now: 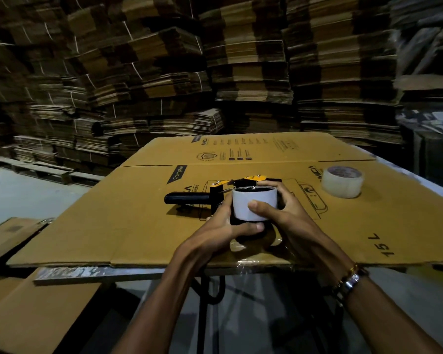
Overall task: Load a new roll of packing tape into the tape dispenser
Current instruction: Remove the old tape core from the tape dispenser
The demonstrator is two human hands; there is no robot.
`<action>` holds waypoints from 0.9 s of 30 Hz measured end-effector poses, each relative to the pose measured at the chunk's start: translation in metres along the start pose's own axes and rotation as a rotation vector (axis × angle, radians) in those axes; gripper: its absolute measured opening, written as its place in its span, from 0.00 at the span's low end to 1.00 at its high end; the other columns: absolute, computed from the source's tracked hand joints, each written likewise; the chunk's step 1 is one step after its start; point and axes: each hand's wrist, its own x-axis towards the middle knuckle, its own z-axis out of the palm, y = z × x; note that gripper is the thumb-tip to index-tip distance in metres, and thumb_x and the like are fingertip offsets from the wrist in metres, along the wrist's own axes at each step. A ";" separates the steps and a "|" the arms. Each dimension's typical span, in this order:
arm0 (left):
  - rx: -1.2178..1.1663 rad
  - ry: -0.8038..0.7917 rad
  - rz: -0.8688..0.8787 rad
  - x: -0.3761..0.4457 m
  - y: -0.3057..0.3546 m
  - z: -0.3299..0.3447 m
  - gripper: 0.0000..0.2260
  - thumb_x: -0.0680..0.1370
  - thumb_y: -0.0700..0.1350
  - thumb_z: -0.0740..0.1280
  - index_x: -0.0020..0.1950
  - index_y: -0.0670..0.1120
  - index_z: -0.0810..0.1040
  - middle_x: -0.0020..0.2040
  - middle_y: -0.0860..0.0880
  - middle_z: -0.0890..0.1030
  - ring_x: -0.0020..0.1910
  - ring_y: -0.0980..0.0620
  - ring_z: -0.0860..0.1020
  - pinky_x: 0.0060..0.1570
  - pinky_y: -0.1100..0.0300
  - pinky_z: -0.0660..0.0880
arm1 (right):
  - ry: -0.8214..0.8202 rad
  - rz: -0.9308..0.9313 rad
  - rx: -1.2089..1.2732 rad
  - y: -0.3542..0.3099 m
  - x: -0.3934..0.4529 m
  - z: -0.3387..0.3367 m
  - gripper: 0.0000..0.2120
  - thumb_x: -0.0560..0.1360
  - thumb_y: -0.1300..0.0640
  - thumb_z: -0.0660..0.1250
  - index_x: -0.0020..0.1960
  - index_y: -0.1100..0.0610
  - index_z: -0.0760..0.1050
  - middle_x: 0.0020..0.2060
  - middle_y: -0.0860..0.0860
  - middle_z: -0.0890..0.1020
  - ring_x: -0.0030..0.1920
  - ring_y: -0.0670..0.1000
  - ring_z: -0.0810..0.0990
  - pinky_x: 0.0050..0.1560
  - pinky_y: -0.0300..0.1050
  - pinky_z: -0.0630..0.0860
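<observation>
A black and orange tape dispenser (189,198) lies on its side on a flattened cardboard box (138,226), handle pointing left. A white empty-looking tape core (243,203) sits on the dispenser's spool. My right hand (279,213) wraps around the core, thumb on its front and fingers behind it. My left hand (223,226) holds the dispenser body under the core, thumb across the bottom. A full roll of clear packing tape (342,181) stands on the cardboard to the right, apart from both hands.
The cardboard sheet lies on a table with a metal edge (92,273). More flat cardboard (36,315) lies lower left. Tall stacks of bundled flat boxes (215,72) fill the background. A watch and bracelet (349,282) sit on the right wrist.
</observation>
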 end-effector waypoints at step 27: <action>0.320 0.003 -0.008 -0.001 0.013 0.007 0.41 0.62 0.55 0.66 0.75 0.59 0.56 0.69 0.50 0.67 0.70 0.49 0.63 0.71 0.42 0.47 | -0.012 -0.191 -0.149 0.000 -0.011 -0.002 0.34 0.61 0.54 0.81 0.64 0.47 0.72 0.60 0.49 0.80 0.60 0.51 0.81 0.58 0.51 0.81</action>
